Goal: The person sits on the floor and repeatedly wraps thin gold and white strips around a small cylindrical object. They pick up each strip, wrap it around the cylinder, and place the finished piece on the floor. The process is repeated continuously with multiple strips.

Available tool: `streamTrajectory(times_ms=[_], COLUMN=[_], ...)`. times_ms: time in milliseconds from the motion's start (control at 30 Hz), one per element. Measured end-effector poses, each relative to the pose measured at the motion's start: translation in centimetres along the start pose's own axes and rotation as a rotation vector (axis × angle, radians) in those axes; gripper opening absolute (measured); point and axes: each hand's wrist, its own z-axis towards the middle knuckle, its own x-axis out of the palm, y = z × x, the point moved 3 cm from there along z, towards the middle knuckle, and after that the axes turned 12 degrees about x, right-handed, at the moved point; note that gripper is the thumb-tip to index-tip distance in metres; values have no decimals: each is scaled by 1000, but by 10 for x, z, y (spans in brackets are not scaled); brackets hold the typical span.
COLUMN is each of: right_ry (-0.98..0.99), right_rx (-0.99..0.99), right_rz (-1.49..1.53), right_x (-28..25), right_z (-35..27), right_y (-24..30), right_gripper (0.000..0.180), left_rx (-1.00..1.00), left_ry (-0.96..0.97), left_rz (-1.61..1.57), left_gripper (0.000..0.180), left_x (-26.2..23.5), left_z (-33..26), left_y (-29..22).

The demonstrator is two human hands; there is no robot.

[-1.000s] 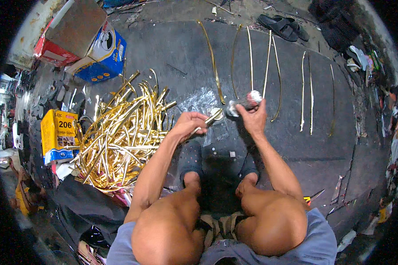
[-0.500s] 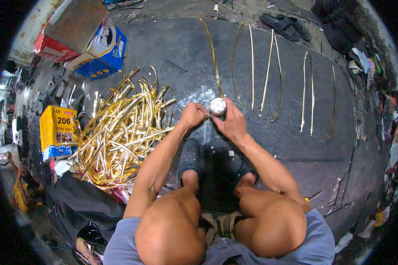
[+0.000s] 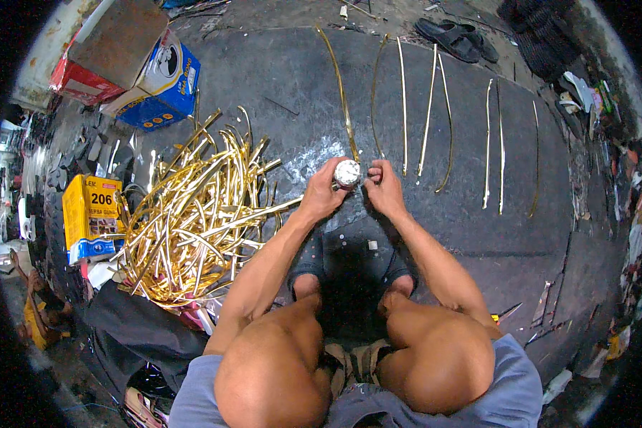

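Observation:
My left hand [image 3: 324,191] is closed around a small round thing with a mottled white top [image 3: 347,173]; whether it is a can or a roll I cannot make out. Just right of it, my right hand [image 3: 384,191] has its fingers curled together at the tips, and what they pinch, if anything, is too small to name. A long gold strip [image 3: 341,93] lies on the dark mat, its near end by the round thing. A curved, darker strip [image 3: 375,107] reaches down to my right fingers. Left of my left arm spreads a tangled heap of shiny gold strips [image 3: 192,221].
Several more strips [image 3: 426,118] lie spaced out on the dark mat [image 3: 471,143] to the right. A blue cardboard box [image 3: 167,89] and a yellow box [image 3: 91,210] stand at the left. Black sandals [image 3: 456,39] lie at the far edge. A person [image 3: 41,307] shows at the far left.
The round white-topped thing has passed from my right hand to my left. My right hand has moved slightly right, off it, and my left has come up around it.

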Motion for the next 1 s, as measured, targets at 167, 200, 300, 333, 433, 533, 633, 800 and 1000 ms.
streamTrajectory(times_ms=[167,200,300,333,433,533,633,800,1000], right_ry=[3,-23,-15,-4,-42,-135,-167,53,-57], right_rx=[219,186,302,326,349,306,174,-102,-502], right_rz=[45,2,184,268,447,585,684,928,797], right_x=[13,15,17,18,-7,-69,-150,-285,-455], right_z=[70,73,61,52,20,11,-15,-44,-11], right_y=[-59,-66,-43,-31,12,44,107,167,199], right_gripper=[32,31,30,30,35,31,31,21,28], left_rx=[29,25,21,15,5,17,38,-36,-83], left_ry=[15,14,27,18,-2,34,64,105,161], left_rz=[25,24,63,65,64,52,49,106,121], left_gripper=[53,52,51,51,51,50,59,61,57], left_x=[13,15,10,8,4,8,2,-8,2], left_z=[12,12,7,4,-1,5,8,1,15], left_y=[0,-1,1,3,8,3,-7,-3,-6])
